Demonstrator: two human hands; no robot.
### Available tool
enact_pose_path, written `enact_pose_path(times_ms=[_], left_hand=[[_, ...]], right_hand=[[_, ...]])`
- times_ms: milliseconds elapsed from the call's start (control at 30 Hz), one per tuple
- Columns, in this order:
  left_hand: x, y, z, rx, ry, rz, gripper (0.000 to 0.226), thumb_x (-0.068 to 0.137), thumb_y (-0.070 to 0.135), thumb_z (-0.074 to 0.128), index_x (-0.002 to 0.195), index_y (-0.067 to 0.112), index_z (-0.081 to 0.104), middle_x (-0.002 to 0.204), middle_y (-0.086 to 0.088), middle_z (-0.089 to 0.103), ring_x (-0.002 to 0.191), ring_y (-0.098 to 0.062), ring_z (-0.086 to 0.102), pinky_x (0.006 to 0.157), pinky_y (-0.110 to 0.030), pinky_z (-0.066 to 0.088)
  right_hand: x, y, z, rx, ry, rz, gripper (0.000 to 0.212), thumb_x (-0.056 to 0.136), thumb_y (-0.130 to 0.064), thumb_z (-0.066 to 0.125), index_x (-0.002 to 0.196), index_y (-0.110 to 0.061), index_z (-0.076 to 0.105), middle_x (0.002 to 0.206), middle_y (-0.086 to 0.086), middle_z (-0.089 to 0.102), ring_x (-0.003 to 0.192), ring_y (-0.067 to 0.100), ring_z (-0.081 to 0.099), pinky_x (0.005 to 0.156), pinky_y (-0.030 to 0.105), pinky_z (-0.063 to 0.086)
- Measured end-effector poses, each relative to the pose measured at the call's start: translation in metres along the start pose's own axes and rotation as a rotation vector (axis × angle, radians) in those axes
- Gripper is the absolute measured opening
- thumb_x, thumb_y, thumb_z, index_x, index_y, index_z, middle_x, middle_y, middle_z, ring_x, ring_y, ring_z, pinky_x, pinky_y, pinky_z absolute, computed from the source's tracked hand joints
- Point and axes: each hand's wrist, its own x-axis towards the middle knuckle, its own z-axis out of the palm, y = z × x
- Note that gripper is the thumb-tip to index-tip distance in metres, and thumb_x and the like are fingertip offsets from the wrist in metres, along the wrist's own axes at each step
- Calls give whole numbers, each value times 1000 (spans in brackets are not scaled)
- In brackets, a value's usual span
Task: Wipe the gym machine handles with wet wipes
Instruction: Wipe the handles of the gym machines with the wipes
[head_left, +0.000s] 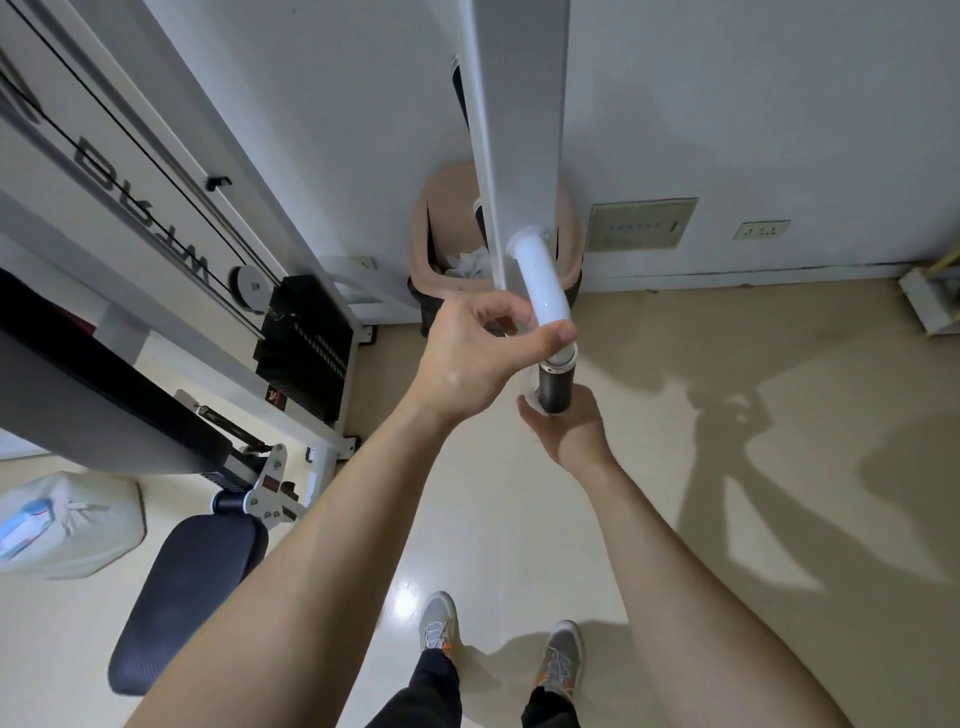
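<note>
A white machine arm (519, 119) hangs down the middle of the view and ends in a white tube (543, 283) with a dark grip (555, 387) below a metal ring. My left hand (483, 358) is closed around the white tube just above the ring, thumb across the front. My right hand (569, 426) cups the lower end of the dark grip from below. A small piece of white wet wipe (531, 402) shows at the fingers of that hand, pressed against the grip.
A tan waste bin (423, 244) with crumpled wipes stands against the wall behind the arm. The weight stack (306, 343), cables and black padded seat (192, 587) fill the left. A white bag (67, 525) lies at far left. My feet stand on the cream floor below.
</note>
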Motion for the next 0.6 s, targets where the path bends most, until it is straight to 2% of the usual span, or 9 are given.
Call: enact_pose_path(times_ms=[67, 167, 200, 267, 333, 367, 500, 600], left_hand=[[1, -2, -2, -19, 16, -1, 36, 70, 47, 85, 76, 12, 76, 78, -29, 66, 64, -20, 49, 62, -34, 37], [0, -6, -3, -57, 20, 0, 42, 68, 48, 86, 76, 8, 75, 81, -31, 67, 65, -22, 52, 64, -36, 39], [-1, -7, -2, -68, 23, 3, 43, 67, 48, 86, 76, 7, 75, 81, -30, 67, 66, -22, 53, 65, -36, 40], [-2, -9, -1, -73, 33, -4, 43, 66, 47, 86, 76, 7, 75, 81, -29, 68, 66, -23, 55, 65, -36, 42], [-2, -10, 0, -73, 25, -11, 43, 66, 47, 87, 76, 7, 75, 83, -30, 68, 68, -24, 56, 66, -37, 43], [-1, -10, -1, -78, 22, -8, 43, 66, 46, 87, 76, 6, 74, 84, -28, 69, 69, -24, 58, 67, -38, 44], [1, -11, -5, -60, -23, -1, 44, 69, 44, 87, 76, 3, 73, 85, -26, 69, 71, -25, 57, 70, -38, 43], [2, -12, -5, -78, -35, -1, 43, 69, 42, 87, 75, 2, 73, 84, -26, 69, 72, -25, 59, 71, -38, 46]], right_hand=[[2, -4, -2, -70, -69, 2, 25, 78, -30, 76, 71, -13, 59, 63, 4, 61, 58, 25, 57, 58, 45, 52], [-2, -27, -5, -77, -97, -72, 24, 81, -19, 77, 66, -20, 59, 57, -7, 60, 56, 21, 59, 57, 46, 56], [-3, -37, -5, -39, -91, -112, 24, 82, -16, 77, 66, -22, 59, 54, -10, 59, 53, 17, 58, 51, 41, 55], [-4, -59, -6, 59, -103, -198, 27, 85, -6, 74, 70, -25, 61, 48, -15, 57, 43, 3, 51, 42, 22, 41], [-1, -61, -7, 119, -103, -219, 30, 86, 0, 72, 73, -24, 61, 46, -17, 56, 39, 0, 47, 39, 16, 35], [1, -53, -7, 113, -105, -198, 31, 86, 1, 72, 72, -23, 60, 47, -16, 56, 41, 0, 48, 39, 17, 37], [7, 3, -5, 2, -165, -5, 29, 84, -11, 78, 66, -23, 59, 56, -10, 60, 58, 22, 57, 55, 33, 52], [7, 10, -4, -50, -220, 34, 28, 82, -19, 80, 63, -24, 60, 59, -3, 59, 56, 21, 57, 58, 43, 53]])
